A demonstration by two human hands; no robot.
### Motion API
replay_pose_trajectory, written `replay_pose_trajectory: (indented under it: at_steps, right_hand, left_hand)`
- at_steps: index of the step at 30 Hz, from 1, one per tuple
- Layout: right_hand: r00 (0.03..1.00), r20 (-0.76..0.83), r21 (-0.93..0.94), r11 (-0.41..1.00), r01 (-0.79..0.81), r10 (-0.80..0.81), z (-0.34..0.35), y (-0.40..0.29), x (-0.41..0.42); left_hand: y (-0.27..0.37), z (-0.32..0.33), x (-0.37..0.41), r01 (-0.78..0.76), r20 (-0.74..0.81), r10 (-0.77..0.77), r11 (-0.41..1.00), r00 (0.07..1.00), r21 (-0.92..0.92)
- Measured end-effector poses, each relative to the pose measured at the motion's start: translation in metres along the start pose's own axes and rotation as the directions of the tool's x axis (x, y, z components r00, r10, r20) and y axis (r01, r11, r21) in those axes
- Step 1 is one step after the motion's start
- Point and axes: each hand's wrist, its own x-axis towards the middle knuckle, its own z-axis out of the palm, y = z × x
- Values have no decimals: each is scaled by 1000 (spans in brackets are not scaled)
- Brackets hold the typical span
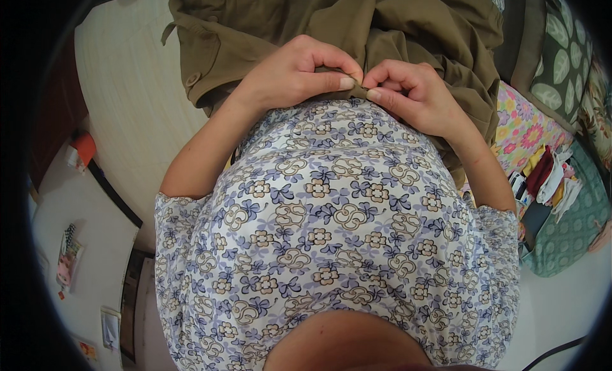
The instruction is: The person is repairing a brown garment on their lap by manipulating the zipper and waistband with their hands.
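Observation:
An olive-brown cloth garment (267, 17) with buttons and a hem lies over my lap at the top of the head view. Thumb and forefinger of my left hand (306, 74) pinch a folded edge of it from the left. Close beside, almost touching, my right hand (411, 93) pinches the same edge between thumb and forefinger. A small dark piece shows between the fingertips; I cannot tell what it is. My flower-printed top lies just below both hands.
Pale flooring (129, 69) shows at the left, with a white wall (95, 227) bearing small hangings. To the right are a leaf-patterned cushion (559, 64), a pink floral cloth (521, 117), a pile of small folded clothes (545, 179) and a green patterned cloth (569, 232).

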Motion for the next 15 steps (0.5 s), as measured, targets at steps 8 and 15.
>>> replay_pose_trajectory:
  at_steps: [8, 15]
  right_hand:
    - [995, -31, 173, 981, -85, 91, 2, -2, 3]
    - [975, -194, -8, 994, -113, 110, 10, -9, 6]
  left_hand:
    - [1, 2, -5, -20, -109, 18, 1000, 994, -20]
    - [2, 3, -3, -78, -100, 80, 997, 992, 23]
